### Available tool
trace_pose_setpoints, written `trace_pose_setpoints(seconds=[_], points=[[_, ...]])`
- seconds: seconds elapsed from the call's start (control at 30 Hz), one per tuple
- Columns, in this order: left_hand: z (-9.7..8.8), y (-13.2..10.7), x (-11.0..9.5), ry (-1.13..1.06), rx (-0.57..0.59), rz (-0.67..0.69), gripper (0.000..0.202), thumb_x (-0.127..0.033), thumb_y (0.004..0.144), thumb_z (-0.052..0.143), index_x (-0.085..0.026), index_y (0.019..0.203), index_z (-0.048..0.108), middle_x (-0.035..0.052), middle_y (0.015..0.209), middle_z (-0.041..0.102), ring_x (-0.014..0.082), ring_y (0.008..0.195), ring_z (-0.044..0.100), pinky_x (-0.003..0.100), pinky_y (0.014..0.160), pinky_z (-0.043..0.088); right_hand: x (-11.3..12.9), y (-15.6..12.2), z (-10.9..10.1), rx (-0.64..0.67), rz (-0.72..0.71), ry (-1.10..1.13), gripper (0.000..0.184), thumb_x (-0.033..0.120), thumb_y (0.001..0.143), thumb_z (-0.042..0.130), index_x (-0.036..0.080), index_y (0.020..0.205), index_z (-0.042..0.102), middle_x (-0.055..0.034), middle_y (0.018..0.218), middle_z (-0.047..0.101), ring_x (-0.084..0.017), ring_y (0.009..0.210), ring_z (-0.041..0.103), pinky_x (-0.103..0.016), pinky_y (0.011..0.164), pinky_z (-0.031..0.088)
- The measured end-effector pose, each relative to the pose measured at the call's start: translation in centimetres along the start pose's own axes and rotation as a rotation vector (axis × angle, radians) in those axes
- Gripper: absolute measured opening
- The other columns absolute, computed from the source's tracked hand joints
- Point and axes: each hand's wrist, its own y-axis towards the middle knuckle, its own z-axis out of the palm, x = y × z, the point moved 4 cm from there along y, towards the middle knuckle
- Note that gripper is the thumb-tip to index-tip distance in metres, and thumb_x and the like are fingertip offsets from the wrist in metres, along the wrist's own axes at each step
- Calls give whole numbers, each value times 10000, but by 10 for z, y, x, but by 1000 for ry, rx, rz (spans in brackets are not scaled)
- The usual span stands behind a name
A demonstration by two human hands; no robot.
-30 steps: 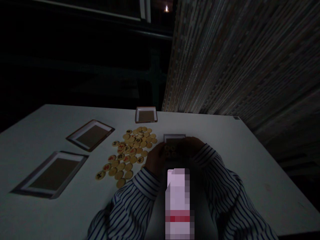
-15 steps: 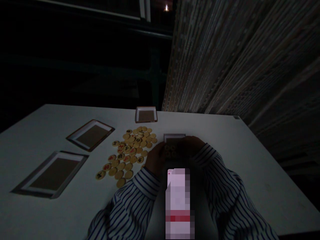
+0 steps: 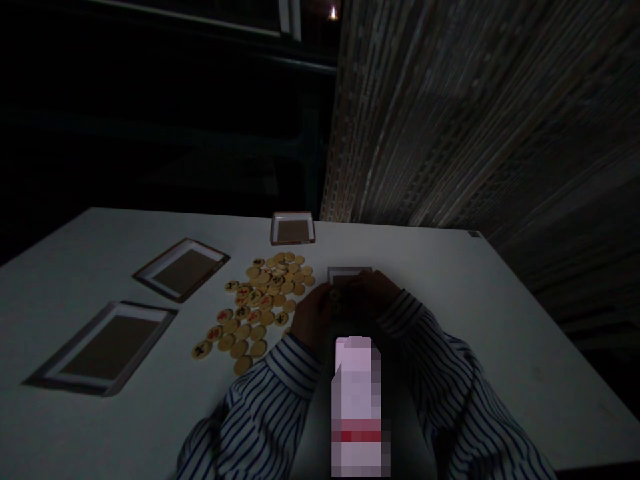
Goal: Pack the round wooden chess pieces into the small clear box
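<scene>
Both my hands meet over a small white-rimmed tray [image 3: 349, 273] near the middle of the table. My left hand [image 3: 313, 320] curls at the tray's left side, fingertips touching round wooden game pieces [image 3: 335, 297] inside it. My right hand [image 3: 377, 293] covers the tray from the right, its fingers bent over the same pieces; in the dim light I cannot make out what they hold. A heap of yellow wooden discs [image 3: 260, 300] with red and black marks lies just left of my left hand.
Two larger shallow trays [image 3: 107, 347] [image 3: 183, 270] lie on the left of the white table [image 3: 500, 313], and a small tray [image 3: 293, 230] stands at the far edge. A tall ribbed wall of stacked material [image 3: 475, 113] rises behind on the right.
My right hand has slid left over the tray, hiding more of the pieces in it. The left hand has barely moved.
</scene>
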Motion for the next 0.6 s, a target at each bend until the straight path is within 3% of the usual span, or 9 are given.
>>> trace_pose_setpoints(seconds=[0.37,0.6], points=[[-2,-1,-2,2,-8,0,313,-298,796,430,-192,1065,548,50,1043,621,183,938,580,320,824,475,2,-1,-1,-2,2,11,161,271,781,480,202,839,613,-38,925,635,-173,852,537,-262,649,347],[0,-1,-1,-19,4,11,306,-277,797,420,-184,1062,541,56,1052,613,177,945,574,316,836,468,-8,-4,-11,-19,71,-24,265,313,781,480,206,1008,567,-70,1002,601,-202,900,538,-291,687,385]])
